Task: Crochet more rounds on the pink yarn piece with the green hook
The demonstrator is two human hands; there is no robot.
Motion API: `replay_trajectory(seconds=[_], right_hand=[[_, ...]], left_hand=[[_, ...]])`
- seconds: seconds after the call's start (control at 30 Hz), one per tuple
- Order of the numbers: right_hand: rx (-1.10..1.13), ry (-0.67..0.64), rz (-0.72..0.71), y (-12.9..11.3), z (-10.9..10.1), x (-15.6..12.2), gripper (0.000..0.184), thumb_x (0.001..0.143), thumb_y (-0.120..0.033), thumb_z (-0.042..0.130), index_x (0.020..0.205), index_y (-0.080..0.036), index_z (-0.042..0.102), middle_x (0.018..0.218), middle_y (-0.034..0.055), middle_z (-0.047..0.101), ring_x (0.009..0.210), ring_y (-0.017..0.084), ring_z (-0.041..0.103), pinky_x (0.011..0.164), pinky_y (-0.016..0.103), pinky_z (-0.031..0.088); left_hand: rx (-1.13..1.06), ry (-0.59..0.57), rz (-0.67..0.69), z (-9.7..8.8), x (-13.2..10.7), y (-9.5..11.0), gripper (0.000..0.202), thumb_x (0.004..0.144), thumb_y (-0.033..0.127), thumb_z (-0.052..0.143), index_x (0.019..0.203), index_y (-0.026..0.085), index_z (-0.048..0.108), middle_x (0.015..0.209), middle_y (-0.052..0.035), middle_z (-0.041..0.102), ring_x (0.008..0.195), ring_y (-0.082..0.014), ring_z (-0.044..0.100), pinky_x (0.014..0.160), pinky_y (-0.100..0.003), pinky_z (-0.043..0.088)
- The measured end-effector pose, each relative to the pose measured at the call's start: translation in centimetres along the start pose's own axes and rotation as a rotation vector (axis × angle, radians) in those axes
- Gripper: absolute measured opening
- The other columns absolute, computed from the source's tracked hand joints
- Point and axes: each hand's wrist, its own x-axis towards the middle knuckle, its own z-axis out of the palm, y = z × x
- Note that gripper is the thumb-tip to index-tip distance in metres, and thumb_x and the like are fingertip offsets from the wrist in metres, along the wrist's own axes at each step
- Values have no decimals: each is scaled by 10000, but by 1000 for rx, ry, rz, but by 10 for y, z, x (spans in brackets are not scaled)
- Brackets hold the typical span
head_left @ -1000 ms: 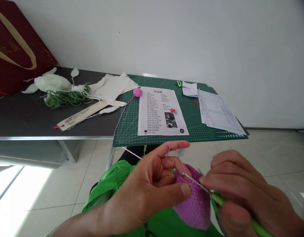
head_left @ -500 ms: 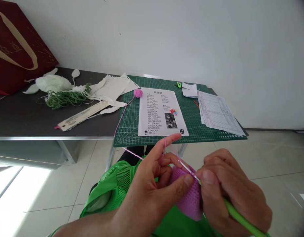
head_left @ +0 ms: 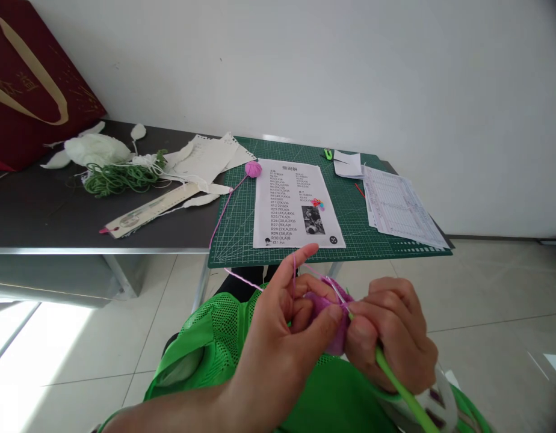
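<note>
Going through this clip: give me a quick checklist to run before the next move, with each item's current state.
1. Right hand grips the green-handled crochet hook: ok.
2. Left hand pinches the purple crocheted piece: ok.
3. Pink yarn runs from the yarn ball across the cutting mat toward the left hand: ok.
4. Hook tip seated in a stitch: cannot tell, fingers hide it.
5. Pattern sheet lies flat and in view: ok.
</note>
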Motion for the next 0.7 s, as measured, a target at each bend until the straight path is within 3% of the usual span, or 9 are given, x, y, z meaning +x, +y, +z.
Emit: replay_trajectory(seconds=[0.13, 0.2, 0.43, 0.53, 0.7], right_hand=[[63, -11, -73, 5, -7, 4, 201, 940, -110, 558, 748, -114, 621, 635, 15, 584, 617, 128, 497, 569, 344, 474], [84, -42, -73, 3, -13, 13, 232, 940, -118, 565, 713, -127, 612, 617, -1, 578, 595, 114, 498, 564, 338, 479], [135, -163, 74, -13, -37, 34, 320, 939, -74, 543, 633, -168, 557, 531, -40, 521, 539, 82, 448, 521, 297, 443], [108, -125, 199, -20, -41, 31, 321, 931, -64, 531, 634, -186, 519, 527, -42, 494, 539, 91, 413, 562, 321, 468], [170, -165, 247, -23, -47, 29, 307, 928, -46, 522, 656, -189, 539, 521, -39, 482, 496, 93, 395, 528, 324, 430]], left_hand=[[-84, -156, -61, -13, 3, 10, 684, 797, 254, 867, 1393, 201, 536, 805, 24, 634, 637, -72, 462, 609, -200, 362], [-95, -220, -94, -19, 3, 14, 679, 797, 247, 870, 1393, 216, 547, 816, 23, 632, 614, -60, 436, 592, -204, 321], [-138, -341, -181, -22, 3, 21, 609, 810, 228, 858, 1365, 245, 608, 883, -1, 658, 600, -55, 380, 583, -221, 283], [-152, -384, -212, -23, 5, 21, 557, 810, 211, 858, 1325, 263, 653, 867, 8, 666, 569, -40, 349, 579, -211, 288], [-203, -448, -246, -24, 3, 18, 572, 787, 161, 865, 1317, 233, 661, 837, -3, 679, 644, -68, 530, 598, -183, 370]])
